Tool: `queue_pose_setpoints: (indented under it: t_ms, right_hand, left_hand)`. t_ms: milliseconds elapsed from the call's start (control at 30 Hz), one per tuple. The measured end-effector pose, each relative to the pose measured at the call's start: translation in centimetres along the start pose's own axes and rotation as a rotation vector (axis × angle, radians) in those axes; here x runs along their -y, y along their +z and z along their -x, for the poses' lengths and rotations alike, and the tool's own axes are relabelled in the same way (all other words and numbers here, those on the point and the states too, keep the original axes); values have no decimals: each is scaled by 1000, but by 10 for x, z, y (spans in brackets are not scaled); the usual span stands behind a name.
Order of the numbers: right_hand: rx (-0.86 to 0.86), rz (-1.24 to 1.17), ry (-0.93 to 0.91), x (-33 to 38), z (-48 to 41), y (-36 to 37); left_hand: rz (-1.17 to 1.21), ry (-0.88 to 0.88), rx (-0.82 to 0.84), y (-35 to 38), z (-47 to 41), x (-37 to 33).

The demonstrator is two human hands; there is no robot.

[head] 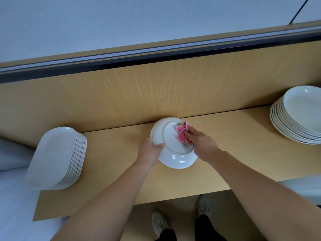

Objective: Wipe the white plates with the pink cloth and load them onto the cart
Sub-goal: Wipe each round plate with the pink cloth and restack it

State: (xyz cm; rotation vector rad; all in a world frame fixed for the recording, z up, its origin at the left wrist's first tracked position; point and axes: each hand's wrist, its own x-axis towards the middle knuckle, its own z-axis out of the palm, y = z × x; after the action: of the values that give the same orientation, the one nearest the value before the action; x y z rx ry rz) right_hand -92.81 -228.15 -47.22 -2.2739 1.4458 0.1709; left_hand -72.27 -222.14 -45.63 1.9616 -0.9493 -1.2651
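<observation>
Your left hand (150,150) holds a plate (173,141) tipped up off the shelf (217,153), underside turned toward you. The fingers curl round its left rim, thumb on the near face, so the plate is pinched at one edge and the rest of the surface stays free for wiping. Below it, a second plate (178,160) shows, its lower rim near the middle of the shelf. You cannot tell from here whether that one rests flat on the wood or is gripped together with the upper one.

Your right hand (201,141) is closed on the cloth (183,134), bunched under the fingertips and pressed to the upper right part of the plate's back, by the foot ring. Bunching it gives you a firm pad to push with, and the left hand's grip on the opposite edge braces against that push.

A stack (298,117) of round plates stands at the right end of the shelf, against the back panel. A stack of oblong plates (55,157) sits at the left end, overhanging the front corner. It is not clear which pile is wiped and which is waiting. No cart is in view, so loading looks some way off.
</observation>
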Motion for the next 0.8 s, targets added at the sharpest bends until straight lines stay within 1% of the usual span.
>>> queue_pose_setpoints:
  t_ms: [133, 267, 333, 500, 700, 800]
  right_hand:
    - [-16, -42, 22, 2, 22, 18]
    - [-65, -130, -23, 10, 41, 28]
    - [-98, -182, -47, 12, 47, 21]
    - [-270, -358, -64, 5, 55, 1]
    - [-296, -500, -115, -18, 53, -18]
    - [-301, -525, -163, -29, 54, -31]
  left_hand:
    - [24, -16, -21, 2, 1, 6]
    - [63, -37, -8, 1, 3, 10]
    - [99, -40, 34, 0, 5, 9]
    - [223, 0, 90, 0, 16, -2]
    - [432, -32, 104, 15, 39, -21]
    - [428, 9, 73, 23, 52, -34]
